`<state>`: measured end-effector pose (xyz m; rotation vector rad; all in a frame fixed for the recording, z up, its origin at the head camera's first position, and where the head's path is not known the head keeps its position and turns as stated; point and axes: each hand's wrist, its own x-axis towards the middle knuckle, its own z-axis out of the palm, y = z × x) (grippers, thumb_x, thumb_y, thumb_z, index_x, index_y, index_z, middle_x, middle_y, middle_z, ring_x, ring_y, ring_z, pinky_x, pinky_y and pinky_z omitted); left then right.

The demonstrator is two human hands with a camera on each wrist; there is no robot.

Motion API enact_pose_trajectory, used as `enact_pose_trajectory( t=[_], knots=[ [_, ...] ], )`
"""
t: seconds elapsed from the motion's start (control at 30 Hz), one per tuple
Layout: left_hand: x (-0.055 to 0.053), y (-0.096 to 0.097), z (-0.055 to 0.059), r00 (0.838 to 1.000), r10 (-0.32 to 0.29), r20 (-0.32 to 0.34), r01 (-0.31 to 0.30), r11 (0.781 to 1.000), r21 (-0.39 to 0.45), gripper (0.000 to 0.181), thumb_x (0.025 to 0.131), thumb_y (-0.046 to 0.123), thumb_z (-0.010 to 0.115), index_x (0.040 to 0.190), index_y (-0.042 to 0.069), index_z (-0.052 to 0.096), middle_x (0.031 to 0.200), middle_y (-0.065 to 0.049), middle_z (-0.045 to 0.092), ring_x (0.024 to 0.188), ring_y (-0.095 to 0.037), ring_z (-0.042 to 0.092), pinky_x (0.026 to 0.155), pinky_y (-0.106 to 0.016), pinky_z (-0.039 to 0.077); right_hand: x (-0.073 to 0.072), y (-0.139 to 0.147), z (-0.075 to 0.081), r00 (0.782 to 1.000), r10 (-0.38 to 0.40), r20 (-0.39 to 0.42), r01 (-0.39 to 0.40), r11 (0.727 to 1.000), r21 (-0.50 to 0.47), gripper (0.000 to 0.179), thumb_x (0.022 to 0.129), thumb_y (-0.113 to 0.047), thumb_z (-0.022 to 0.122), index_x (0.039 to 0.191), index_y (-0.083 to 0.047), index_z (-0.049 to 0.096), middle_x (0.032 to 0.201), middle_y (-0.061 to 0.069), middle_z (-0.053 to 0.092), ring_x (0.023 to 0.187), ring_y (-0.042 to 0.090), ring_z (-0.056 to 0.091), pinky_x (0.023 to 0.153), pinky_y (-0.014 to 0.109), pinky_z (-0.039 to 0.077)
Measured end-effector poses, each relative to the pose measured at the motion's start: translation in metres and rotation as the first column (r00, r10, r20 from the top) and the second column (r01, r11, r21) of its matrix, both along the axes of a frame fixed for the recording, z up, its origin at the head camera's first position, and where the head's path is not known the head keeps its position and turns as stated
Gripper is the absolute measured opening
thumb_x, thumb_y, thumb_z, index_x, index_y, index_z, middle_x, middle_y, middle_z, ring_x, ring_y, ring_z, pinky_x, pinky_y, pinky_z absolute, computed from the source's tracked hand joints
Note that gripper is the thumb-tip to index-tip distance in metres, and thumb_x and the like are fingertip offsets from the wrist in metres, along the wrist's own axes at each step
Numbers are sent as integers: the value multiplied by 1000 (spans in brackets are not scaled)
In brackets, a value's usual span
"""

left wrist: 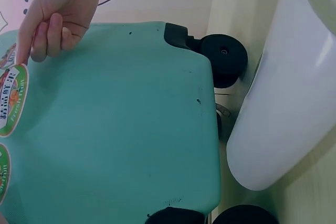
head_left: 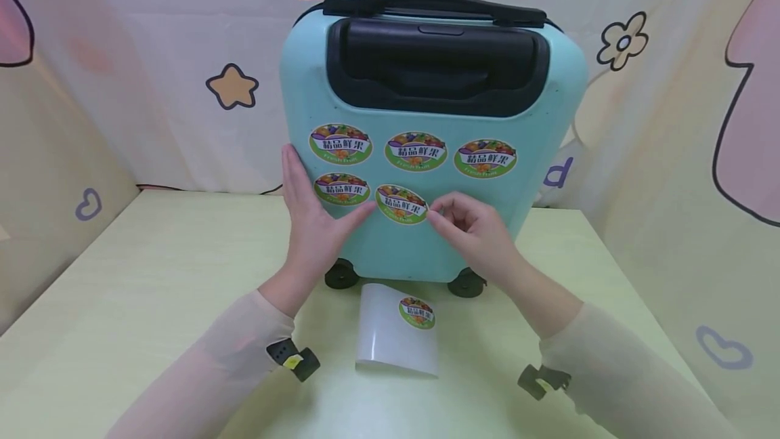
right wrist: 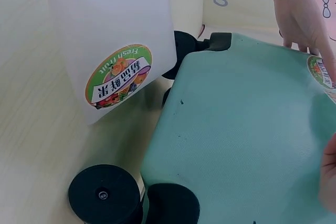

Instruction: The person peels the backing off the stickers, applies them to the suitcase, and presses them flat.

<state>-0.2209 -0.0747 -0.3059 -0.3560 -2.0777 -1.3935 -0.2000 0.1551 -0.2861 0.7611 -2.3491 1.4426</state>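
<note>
A light-blue suitcase stands upright with oval fruit stickers on its front: three in an upper row, two below. My right hand pinches the right edge of the lower-row sticker between thumb and forefinger; its left part lies against the shell. In the left wrist view that sticker shows at the left edge under the fingertips. My left hand rests on the suitcase's left side, fingers extended upward, its thumb by the pinched sticker's left end. Beside that thumb sits the other lower sticker.
A curling white backing sheet with one sticker lies on the table in front of the suitcase. Black wheels support the suitcase, and a black handle tops it. A patterned curtain hangs behind.
</note>
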Motion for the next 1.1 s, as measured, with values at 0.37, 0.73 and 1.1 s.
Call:
enact_pose_trajectory(
  t=[0.37,0.73,1.1],
  knots=[
    [-2,7,-1,998,46,-32,-46,999,13,117,74,38,77,148,12,-10,154,-4,-10,139,-15,-3,109,-52,8,-1,-1,1,1000,-18,15,18,1000,-10,7,90,-9,60,94,-3,62,61,5,47,54,17,40,49,24,33],
    [-7,16,-3,992,119,-50,-117,993,27,115,75,40,76,148,10,-8,154,-7,-9,140,-17,-4,110,-50,3,-2,1,2,998,-60,36,60,998,6,10,91,-12,60,95,-3,63,62,6,48,56,18,42,50,24,34],
    [-4,4,-11,885,82,-459,-216,944,-249,76,85,40,64,144,10,26,152,-20,1,139,-32,3,108,-55,4,-1,3,3,996,-92,5,92,996,21,12,91,-13,61,97,-3,65,61,4,48,54,18,41,50,24,33]
  ],
)
